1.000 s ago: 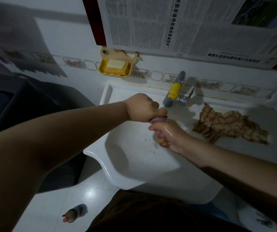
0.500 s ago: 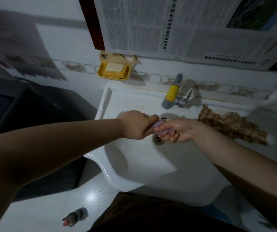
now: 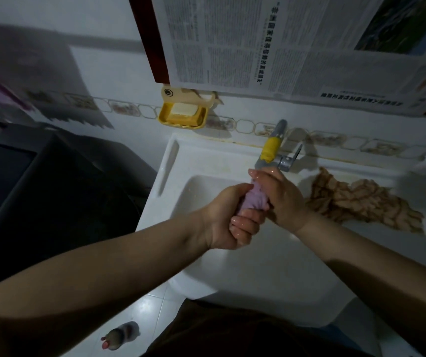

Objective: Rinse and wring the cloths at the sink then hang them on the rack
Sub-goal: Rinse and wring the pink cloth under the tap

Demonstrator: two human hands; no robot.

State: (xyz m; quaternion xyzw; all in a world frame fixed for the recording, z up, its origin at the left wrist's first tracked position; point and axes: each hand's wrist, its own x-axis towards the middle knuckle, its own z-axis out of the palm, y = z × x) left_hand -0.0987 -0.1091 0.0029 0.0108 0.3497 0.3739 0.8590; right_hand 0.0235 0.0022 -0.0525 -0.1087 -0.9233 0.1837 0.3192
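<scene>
Cloth (image 3: 256,200), purple, bunched btwn both hands over sink (image 3: 271,266): I see left hand (image 3: 228,219) & right hand (image 3: 282,199) clenched round it.

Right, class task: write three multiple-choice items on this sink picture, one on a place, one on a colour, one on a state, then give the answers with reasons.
1. Where does the brown patterned cloth lie?
A. on the sink's right ledge
B. on the floor
C. in the soap dish

2. What colour is the cloth being wrung?
A. green
B. lilac
C. red

3. How is the lilac cloth held?
A. lying loose in the basin
B. draped over the tap
C. gripped by both hands

Answers:
1 A, it lies spread out right of the tap.
2 B, pale purple shows between the hands.
3 C, left hand and right hand wrap it.
</scene>
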